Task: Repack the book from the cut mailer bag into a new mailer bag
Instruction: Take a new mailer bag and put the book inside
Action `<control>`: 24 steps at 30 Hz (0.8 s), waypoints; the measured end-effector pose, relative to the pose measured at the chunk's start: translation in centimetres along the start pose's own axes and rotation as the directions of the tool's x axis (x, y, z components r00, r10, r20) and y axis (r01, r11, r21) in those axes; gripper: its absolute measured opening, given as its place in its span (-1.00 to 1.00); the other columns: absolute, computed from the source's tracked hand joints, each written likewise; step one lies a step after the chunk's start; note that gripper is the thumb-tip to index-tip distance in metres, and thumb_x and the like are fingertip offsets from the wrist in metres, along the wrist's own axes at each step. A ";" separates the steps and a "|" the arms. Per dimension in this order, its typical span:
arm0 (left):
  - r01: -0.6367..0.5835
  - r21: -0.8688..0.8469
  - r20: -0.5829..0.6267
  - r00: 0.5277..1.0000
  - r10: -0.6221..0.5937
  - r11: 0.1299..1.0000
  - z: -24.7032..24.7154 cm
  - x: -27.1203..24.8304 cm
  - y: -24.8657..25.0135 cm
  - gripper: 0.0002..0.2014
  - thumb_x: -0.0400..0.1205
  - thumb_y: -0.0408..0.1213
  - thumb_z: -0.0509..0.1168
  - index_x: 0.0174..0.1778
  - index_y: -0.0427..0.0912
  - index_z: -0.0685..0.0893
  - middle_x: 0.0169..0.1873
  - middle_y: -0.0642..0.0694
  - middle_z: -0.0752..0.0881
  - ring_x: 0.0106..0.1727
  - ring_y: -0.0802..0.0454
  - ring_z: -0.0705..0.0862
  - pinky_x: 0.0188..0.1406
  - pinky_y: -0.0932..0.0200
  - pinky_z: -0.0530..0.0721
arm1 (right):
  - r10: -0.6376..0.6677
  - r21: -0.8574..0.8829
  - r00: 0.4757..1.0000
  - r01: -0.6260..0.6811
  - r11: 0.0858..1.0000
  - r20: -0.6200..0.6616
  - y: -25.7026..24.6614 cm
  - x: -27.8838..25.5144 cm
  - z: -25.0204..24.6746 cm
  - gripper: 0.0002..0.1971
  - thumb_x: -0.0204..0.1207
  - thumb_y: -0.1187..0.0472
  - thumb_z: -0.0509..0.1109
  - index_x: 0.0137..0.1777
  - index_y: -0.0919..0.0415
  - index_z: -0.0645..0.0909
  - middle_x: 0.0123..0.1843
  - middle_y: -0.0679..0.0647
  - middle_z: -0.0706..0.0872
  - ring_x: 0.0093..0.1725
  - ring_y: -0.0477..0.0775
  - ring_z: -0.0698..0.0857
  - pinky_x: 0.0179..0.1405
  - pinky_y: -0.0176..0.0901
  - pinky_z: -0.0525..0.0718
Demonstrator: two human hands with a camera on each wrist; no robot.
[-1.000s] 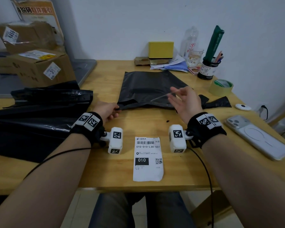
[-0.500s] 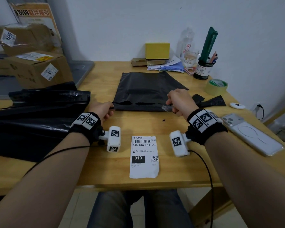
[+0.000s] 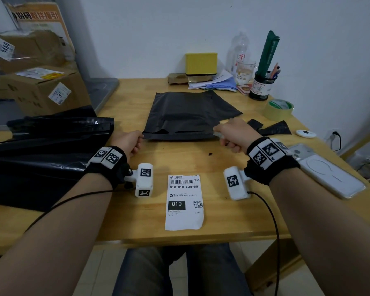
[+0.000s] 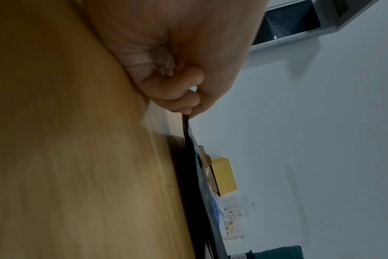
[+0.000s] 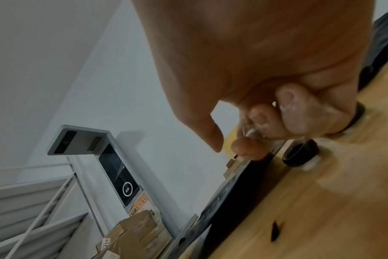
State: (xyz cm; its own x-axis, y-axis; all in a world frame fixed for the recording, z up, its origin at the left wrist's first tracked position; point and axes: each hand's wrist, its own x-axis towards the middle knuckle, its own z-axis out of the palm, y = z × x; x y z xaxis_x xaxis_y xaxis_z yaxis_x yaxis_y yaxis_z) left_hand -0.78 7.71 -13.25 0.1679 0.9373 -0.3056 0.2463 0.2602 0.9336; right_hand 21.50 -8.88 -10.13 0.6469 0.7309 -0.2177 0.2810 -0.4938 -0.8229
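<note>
A black mailer bag lies flat in the middle of the wooden table, and a rectangular bulge shows under its plastic. No book is in sight. My left hand pinches the bag's near left corner between thumb and curled fingers. At the near right corner, my right hand has its fingers curled round a crumpled clear liner strip. Its lowest fingertip touches the bag's edge.
Crumpled black plastic covers the table's left side, with cardboard boxes behind it. A shipping label lies between my wrists. A phone, black scraps, a tape roll and a pen cup are on the right.
My right hand was open over the bag with the clear strip. It has since curled round the strip and come down to the near right corner. The left hand kept its pinch.
</note>
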 end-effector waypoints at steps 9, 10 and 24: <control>-0.012 -0.075 0.075 0.997 0.017 0.997 1.1 -1.9 2.2 -0.70 0.63 -0.23 0.33 -0.41 -0.03 0.44 -0.51 0.07 0.40 -0.58 0.16 0.30 -0.70 0.30 0.16 | 0.005 -0.010 0.998 -0.005 1.000 0.059 1.2 0.2 -1.1 -0.69 0.65 -0.04 0.35 -0.06 0.24 0.69 -0.45 0.10 0.55 -0.56 0.01 0.36 -0.55 -0.21 0.30; -0.027 -0.086 0.091 0.995 0.034 0.996 1.4 -2.3 2.5 -0.71 0.63 -0.24 0.34 -0.40 -0.04 0.46 -0.51 0.07 0.42 -0.59 0.16 0.32 -0.71 0.30 0.16 | 0.005 0.014 0.998 -0.005 1.000 0.061 1.2 0.1 -1.1 -0.73 0.68 0.00 0.34 -0.07 0.21 0.67 -0.47 0.07 0.53 -0.57 -0.01 0.34 -0.57 -0.23 0.27; -0.171 0.003 0.332 0.930 0.160 0.985 6.3 -7.0 4.2 -0.95 0.61 -0.28 0.37 -0.04 -0.12 0.67 -0.41 0.02 0.55 -0.53 0.14 0.40 -0.57 0.24 0.26 | -0.192 0.352 0.978 0.210 0.912 -0.087 1.7 -1.4 -2.6 -0.82 0.62 0.09 0.49 -0.04 0.17 0.87 0.12 -0.19 0.79 0.10 -0.01 0.66 -0.21 -0.15 0.75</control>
State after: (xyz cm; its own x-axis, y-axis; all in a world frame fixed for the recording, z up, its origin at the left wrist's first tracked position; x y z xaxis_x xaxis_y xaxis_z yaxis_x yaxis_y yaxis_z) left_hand 5.08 0.83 -8.37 0.5120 0.8361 -0.1968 0.2172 0.0957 0.9714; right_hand 22.90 -11.97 -9.89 0.6402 0.7682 -0.0093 0.1425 -0.1306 -0.9811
